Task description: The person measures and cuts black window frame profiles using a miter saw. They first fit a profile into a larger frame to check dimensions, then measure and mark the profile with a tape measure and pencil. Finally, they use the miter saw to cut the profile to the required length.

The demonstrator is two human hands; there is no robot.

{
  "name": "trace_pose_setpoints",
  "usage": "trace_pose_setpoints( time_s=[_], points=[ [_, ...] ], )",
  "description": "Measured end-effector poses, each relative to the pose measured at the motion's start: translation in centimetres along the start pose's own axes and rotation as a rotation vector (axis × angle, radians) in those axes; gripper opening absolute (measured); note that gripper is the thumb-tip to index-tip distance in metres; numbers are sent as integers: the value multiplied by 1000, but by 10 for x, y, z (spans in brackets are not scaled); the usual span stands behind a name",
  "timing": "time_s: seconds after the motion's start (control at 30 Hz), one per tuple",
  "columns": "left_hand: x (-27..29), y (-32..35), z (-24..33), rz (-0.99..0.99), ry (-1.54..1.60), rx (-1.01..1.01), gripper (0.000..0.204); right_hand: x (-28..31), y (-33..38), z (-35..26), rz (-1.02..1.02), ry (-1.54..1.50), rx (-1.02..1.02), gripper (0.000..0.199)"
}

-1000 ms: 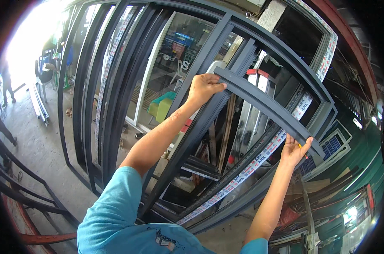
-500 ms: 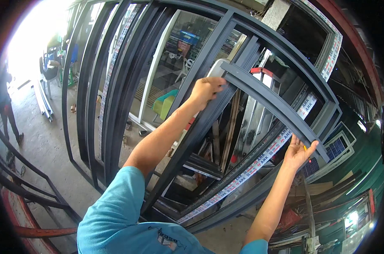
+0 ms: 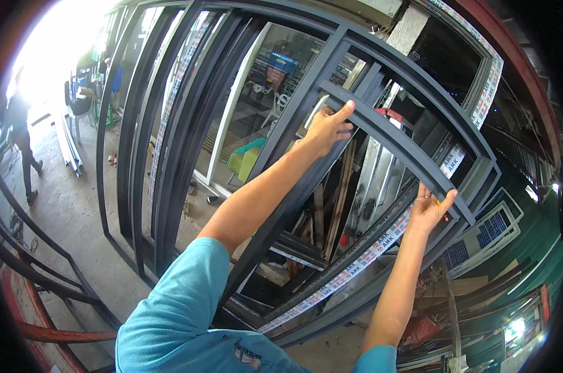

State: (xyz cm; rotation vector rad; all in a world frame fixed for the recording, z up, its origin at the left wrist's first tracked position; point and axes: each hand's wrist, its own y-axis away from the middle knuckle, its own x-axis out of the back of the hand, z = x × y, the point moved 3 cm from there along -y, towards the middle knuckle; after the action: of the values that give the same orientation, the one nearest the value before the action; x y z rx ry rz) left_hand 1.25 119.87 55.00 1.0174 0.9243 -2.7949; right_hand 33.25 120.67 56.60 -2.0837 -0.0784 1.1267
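A dark grey metal profile bar (image 3: 396, 140) slants across the opening of a large grey metal frame (image 3: 297, 93). Near the bar's upper left end, my left hand (image 3: 327, 129) grips it, the thumb on its face and the fingers beneath. My right hand (image 3: 424, 210) supports the lower right end from below, with the thumb up along it. A thin yellow stick with a red tip (image 3: 442, 204), pencil-like, is tucked in the right hand. Beside my left wrist shows the edge of a pale object (image 3: 315, 113); the rest of it is hidden.
Several tall dark frames (image 3: 132, 143) stand upright to the left. Behind the big frame are wood strips (image 3: 340, 196) and a glass door. A white louvred panel (image 3: 486, 233) leans at the right. A person (image 3: 23, 140) is at the far left; red-and-black metalwork (image 3: 51, 334) lies lower left.
My left hand has moved right from beside the pale object onto the bar. The bar's right end has risen slightly with my right hand, closer against the frame. The distant person has shifted.
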Motion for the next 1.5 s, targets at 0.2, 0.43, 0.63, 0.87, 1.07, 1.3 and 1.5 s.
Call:
trace_pose_setpoints(
  time_s=[0.2, 0.43, 0.63, 0.87, 1.07, 1.3, 1.5],
  points=[
    [14, -15, -4, -16, 203, -18, 61, 0, -2, 15, 1, 8, -10, 73],
    [27, -25, -4, 46, 277, -25, 58, -11, 8, 19, 16, 63, -163, 72],
    [23, -22, -10, 102, 210, -14, 62, 14, 3, 2, 48, 214, -305, 97],
    [27, -34, -17, 129, 253, -100, 52, 17, 23, 6, 48, 180, -355, 74],
    [28, -30, -15, 82, 280, -126, 44, 20, 40, 4, 28, 113, -411, 67],
    [32, -27, -11, 65, 260, -151, 38, 28, 57, 10, 16, 83, -465, 54],
    [33, -24, -13, 103, 263, -147, 36, 37, 49, 18, 28, 88, -526, 58]
  ],
)
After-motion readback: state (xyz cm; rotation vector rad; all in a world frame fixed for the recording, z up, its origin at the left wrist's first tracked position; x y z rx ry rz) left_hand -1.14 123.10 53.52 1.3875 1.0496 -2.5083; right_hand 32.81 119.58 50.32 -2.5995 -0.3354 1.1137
